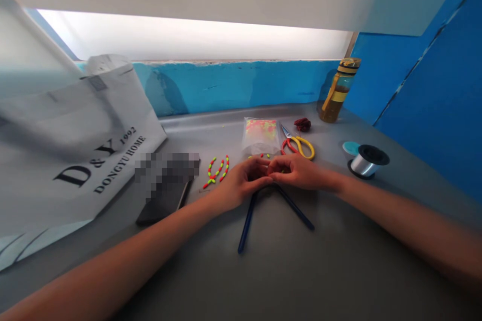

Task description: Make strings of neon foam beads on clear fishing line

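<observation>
Left hand (239, 185) and right hand (295, 170) curl mid-frame — can't tell round what. They part-hide thin dark-blue handles (247, 223) — smooth grey table (278, 281) spreads low.

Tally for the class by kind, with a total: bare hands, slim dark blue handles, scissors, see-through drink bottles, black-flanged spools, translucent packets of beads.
Bare hands: 2, left hand and right hand
Slim dark blue handles: 2
Scissors with red and yellow handles: 1
See-through drink bottle with yellow strap: 1
Black-flanged spool of silvery line: 1
Translucent packet of pink and yellow beads: 1
Total: 8
</observation>
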`<control>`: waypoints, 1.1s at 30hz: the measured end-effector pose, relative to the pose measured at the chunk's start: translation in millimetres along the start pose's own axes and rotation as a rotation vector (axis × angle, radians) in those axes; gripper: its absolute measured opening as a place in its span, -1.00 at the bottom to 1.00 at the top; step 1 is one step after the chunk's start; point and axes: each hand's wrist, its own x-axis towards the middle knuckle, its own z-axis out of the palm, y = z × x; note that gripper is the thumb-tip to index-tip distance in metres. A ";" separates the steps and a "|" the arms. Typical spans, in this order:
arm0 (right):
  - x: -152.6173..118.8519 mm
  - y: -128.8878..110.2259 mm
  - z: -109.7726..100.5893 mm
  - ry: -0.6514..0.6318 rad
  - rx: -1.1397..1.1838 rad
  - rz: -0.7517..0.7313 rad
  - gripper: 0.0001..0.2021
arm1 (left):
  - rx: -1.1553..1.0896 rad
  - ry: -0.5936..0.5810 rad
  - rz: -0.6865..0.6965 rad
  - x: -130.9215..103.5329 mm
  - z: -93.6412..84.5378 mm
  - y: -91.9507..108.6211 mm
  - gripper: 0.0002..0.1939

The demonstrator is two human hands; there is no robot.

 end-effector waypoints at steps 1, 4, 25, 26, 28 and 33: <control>0.0 -0.1 0.0 -0.003 0.007 0.002 -0.88 | 0.012 -0.002 -0.001 -0.3 -0.2 0.3 -0.66; 0.1 0.6 0.4 -0.002 0.029 0.003 -0.89 | 0.060 -0.010 -0.005 -1.5 -1.2 2.2 -0.68; 0.9 3.6 2.1 -0.049 -0.073 0.000 -0.88 | 0.142 0.006 -0.074 -4.8 0.9 12.0 -0.73; 1.0 3.7 2.4 -0.049 -0.075 0.001 -0.88 | 0.142 0.006 -0.073 -4.8 0.9 11.7 -0.73; 0.8 3.3 2.9 -0.045 -0.076 0.006 -0.88 | 0.144 0.007 -0.065 -4.6 0.8 10.9 -0.73; 0.6 2.4 2.9 -0.046 -0.074 0.007 -0.88 | 0.166 -0.001 -0.065 -4.0 0.4 10.7 -0.73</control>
